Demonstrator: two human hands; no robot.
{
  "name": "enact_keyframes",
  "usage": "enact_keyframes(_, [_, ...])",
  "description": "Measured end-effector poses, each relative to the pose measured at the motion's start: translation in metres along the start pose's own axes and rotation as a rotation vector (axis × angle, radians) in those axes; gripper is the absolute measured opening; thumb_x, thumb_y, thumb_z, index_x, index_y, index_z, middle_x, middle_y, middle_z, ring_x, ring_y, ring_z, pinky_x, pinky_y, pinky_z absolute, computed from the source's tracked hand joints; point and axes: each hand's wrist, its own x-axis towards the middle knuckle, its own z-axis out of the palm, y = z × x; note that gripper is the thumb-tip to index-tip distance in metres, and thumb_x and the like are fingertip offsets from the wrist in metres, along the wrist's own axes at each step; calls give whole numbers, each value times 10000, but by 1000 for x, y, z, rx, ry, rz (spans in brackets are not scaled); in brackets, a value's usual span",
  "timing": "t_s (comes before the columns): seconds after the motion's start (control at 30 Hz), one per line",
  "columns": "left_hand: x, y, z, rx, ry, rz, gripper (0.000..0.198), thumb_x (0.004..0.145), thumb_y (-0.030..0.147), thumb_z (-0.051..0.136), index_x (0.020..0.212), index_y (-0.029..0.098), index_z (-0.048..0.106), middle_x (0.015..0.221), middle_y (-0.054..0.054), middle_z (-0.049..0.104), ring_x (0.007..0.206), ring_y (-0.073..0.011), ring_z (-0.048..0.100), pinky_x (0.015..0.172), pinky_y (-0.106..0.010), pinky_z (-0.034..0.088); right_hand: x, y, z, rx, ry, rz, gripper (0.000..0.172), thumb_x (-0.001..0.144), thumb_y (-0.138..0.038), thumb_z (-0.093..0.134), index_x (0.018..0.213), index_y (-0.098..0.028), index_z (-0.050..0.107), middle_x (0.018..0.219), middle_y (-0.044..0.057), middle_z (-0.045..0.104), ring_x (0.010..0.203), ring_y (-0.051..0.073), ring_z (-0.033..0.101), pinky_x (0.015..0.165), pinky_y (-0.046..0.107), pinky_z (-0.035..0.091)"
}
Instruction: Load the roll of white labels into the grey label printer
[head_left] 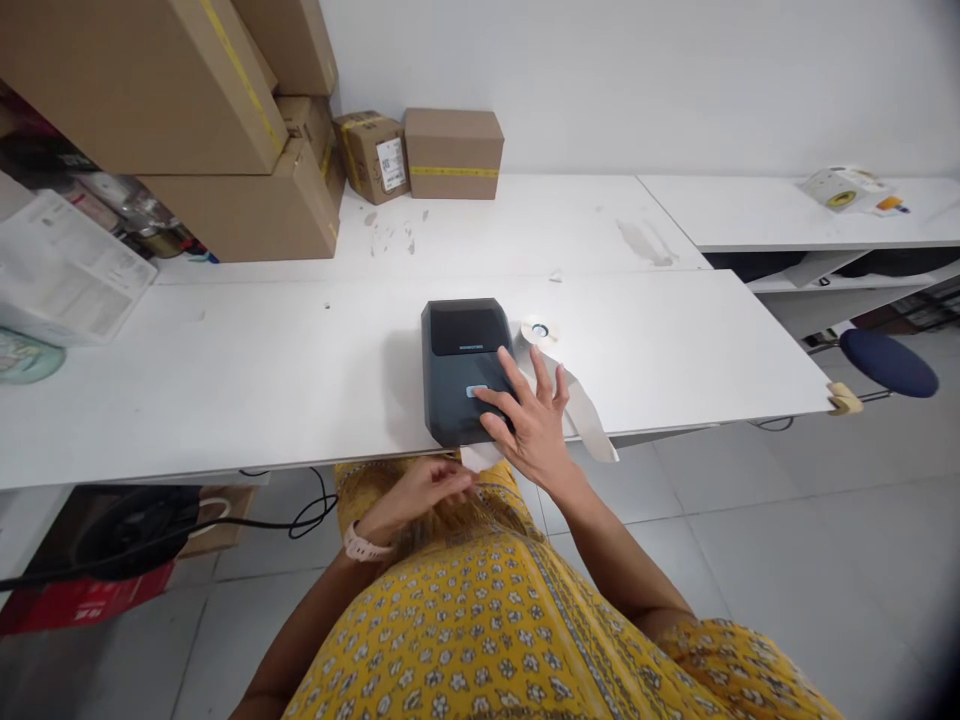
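Observation:
A dark label printer (450, 420) stands at the front edge of the white table, with a small light button on its top. My right hand (534, 425) is over its right side, fingers spread, the index fingertip on the button. White label paper (480, 457) sticks out from the printer's front, over the table edge. My left hand (427, 492), with a pale watch on the wrist, is below the edge, its fingers closed together at the lower end of this paper. Behind my right hand stands a label roll (538, 335), its loose strip (592, 425) trailing over the table edge.
Cardboard boxes (240, 210) are stacked at the back left, with two smaller boxes, one a plain brown box (454, 150), by the wall. A blue stool (889, 362) stands to the right. Black cables (315, 505) hang under the table (225, 380).

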Motion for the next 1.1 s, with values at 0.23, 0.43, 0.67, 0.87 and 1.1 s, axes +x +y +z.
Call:
enact_keyframes(0.23, [-16, 16, -32, 44, 769, 347, 421, 945, 541, 535, 1098, 203, 734, 1162, -87, 742, 1038, -216, 677, 867, -322, 539, 4, 8, 1, 475, -24, 84, 385, 974, -630, 460, 1163, -370, 672, 1652, -74, 335, 1584, 320, 129, 1256, 655, 64])
enact_keyframes(0.43, [3, 46, -14, -35, 647, 546, 558, 1027, 542, 352, 1505, 282, 476, 1621, -17, 411, 1522, -218, 334, 1275, -415, 248, -3, 23, 12, 804, 146, 340, 654, 1005, -685, 169, 1537, -356, 360, 1683, -13, 277, 1561, 220, 248, 1271, 513, 253])
enact_keyframes(0.67, [35, 80, -32, -54, 674, 737, 525, 1013, 535, 410, 1402, 229, 583, 1489, -73, 579, 1441, -242, 468, 1240, -445, 309, 66, 22, -5, 768, 176, 186, 792, 934, -801, 222, 1608, -389, 174, 1701, -33, 197, 1585, 236, 150, 1304, 477, 153])
enact_keyframes(0.87, [70, 56, -53, 52, 822, 484, 529, 867, 325, 641, 1377, 207, 573, 1489, -129, 561, 1394, -273, 507, 1135, -445, 432, 140, 32, -13, 639, 224, 133, 821, 933, -804, 228, 1602, -328, 201, 1672, 23, 274, 1570, 263, 200, 1286, 498, 184])
enact_keyframes(1.1, [82, 49, -55, 172, 830, 363, 608, 824, 391, 676, 1383, 186, 554, 1357, -141, 641, 1190, -271, 625, 1018, -412, 490, 179, 54, -16, 469, 120, 114, 814, 936, -794, 281, 1583, -303, 233, 1529, 63, 501, 1387, 309, 500, 1164, 517, 383])
